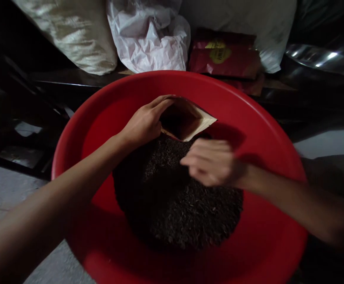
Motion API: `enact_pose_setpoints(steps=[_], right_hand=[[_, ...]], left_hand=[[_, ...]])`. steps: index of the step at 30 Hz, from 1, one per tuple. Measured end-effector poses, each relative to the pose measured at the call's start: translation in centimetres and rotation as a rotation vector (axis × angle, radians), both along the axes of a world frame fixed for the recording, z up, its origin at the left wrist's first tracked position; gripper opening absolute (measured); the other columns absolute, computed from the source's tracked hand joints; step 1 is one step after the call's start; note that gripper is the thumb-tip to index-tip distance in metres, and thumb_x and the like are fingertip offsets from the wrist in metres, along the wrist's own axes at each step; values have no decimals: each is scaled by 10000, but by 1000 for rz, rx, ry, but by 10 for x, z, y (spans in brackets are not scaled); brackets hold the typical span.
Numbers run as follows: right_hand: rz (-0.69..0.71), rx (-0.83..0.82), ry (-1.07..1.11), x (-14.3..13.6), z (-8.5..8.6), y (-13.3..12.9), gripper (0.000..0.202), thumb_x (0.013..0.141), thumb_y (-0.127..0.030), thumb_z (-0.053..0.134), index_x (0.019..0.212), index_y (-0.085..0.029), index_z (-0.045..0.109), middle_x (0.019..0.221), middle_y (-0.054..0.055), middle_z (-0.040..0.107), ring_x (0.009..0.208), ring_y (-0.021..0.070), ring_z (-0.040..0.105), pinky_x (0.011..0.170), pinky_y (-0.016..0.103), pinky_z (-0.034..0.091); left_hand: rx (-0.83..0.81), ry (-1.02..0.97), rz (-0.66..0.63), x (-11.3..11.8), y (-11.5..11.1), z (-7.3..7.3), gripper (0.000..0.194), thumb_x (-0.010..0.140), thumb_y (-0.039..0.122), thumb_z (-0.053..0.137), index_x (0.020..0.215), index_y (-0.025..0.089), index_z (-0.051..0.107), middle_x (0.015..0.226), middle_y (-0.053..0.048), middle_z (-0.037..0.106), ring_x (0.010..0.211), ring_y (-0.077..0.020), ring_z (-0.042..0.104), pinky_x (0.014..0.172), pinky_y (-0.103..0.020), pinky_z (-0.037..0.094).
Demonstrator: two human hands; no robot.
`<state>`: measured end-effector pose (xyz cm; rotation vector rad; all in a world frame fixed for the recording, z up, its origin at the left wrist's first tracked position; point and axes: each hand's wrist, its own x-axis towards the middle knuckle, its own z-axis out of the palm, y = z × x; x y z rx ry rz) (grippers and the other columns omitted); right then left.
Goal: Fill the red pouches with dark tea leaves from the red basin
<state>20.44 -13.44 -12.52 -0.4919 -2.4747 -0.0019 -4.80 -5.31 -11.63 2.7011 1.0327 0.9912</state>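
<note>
A large red basin point(266, 134) holds a heap of dark, dry, leaf-like bits point(195, 213). Inside its far part, a paper-lined bag point(199, 128) lies tilted with its mouth open toward me. My left hand point(146, 120) grips the bag's left edge, thumb at the mouth and fingers along the far side. Just to the right and nearer, my right hand point(210, 161) is curled over the heap, close to the bag's near corner. It is blurred, and whatever its fingers hold is hidden. Shadow darkens the bag's inside.
Beyond the basin, a dark shelf edge point(71, 79) carries a pale sack point(80, 35), a white plastic bag point(154, 43) and dark red packets point(225, 57) with a yellow emblem. A shiny metal bowl point(322, 59) is at the far right. Grey floor point(6, 193) shows at lower left.
</note>
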Motion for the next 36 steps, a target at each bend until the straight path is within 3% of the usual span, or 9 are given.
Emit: enact_pose_setpoints(steps=[2, 5, 8, 12, 16, 22, 27, 31, 36], right_hand=[[-31, -378, -263, -21, -23, -13, 364, 1017, -423, 622, 1280, -198, 734, 1188, 112, 761, 1153, 296, 689, 953, 459, 610], [-129, -942, -564, -42, -38, -32, 1010, 893, -812, 638, 1691, -258, 362, 1725, 219, 342, 1566, 517, 317, 1155, 731, 432], [-63, -1069, -643, -45, -31, -54, 1050, 877, -859, 611, 1715, -320, 282, 1746, 233, 261, 1560, 566, 300, 1134, 786, 406], [82, -767, -590, -40, -20, -72, 639, 962, -605, 698, 1524, -327, 573, 1425, 183, 599, 1130, 358, 714, 925, 564, 625], [232, -222, -319, -43, -9, -44, 513, 950, -542, 739, 1409, -325, 662, 1364, 168, 630, 1071, 328, 695, 729, 432, 645], [-220, 85, 30, -12, 43, 28, 334, 1007, -264, 667, 1340, -274, 692, 1384, 89, 682, 1298, 304, 630, 1080, 532, 557], [-362, 283, 256, 44, 43, 22, 108, 977, -179, 633, 950, -239, 718, 833, 40, 750, 785, 207, 693, 782, 379, 580], [-579, -275, -67, 66, -5, 7, 259, 983, -413, 580, 898, -222, 735, 829, 62, 757, 772, 229, 713, 739, 385, 584], [-587, -1225, -651, 44, -34, -28, 957, 854, -842, 597, 1587, -230, 548, 1578, 220, 570, 1511, 478, 476, 1170, 658, 449]], left_hand=[[11, 10, -7, 0, 0, 0, 767, 768, -46, 431, 1507, 113, 554, 1576, -139, 586, 1486, -247, 547, 1264, -421, 452], [7, 19, 6, 0, -2, 1, 770, 760, -57, 432, 1501, 106, 561, 1573, -153, 585, 1474, -257, 559, 1256, -426, 462], [-7, 19, 8, -2, -5, 2, 771, 779, -55, 440, 1518, 134, 552, 1580, -142, 581, 1472, -258, 562, 1249, -436, 473], [5, 6, -1, -6, -7, 1, 788, 782, -71, 428, 1528, 154, 542, 1584, -133, 579, 1476, -247, 559, 1252, -439, 471], [22, 12, -21, -9, -5, -1, 746, 821, -58, 428, 1524, 164, 545, 1582, -126, 582, 1473, -244, 563, 1250, -442, 474], [29, -9, -120, -12, 2, -1, 621, 916, 81, 545, 1522, 211, 537, 1578, -112, 580, 1464, -260, 568, 1231, -440, 493], [50, 19, -36, -6, 4, -2, 760, 780, -38, 480, 1516, 142, 537, 1582, -141, 575, 1481, -256, 554, 1257, -429, 463], [5, 25, 7, 1, -1, -1, 733, 802, -51, 452, 1513, 107, 538, 1585, -169, 567, 1502, -263, 530, 1263, -447, 458], [-33, 30, 20, 3, -5, 1, 746, 799, -62, 439, 1521, 103, 531, 1600, -174, 550, 1512, -262, 520, 1264, -443, 462]])
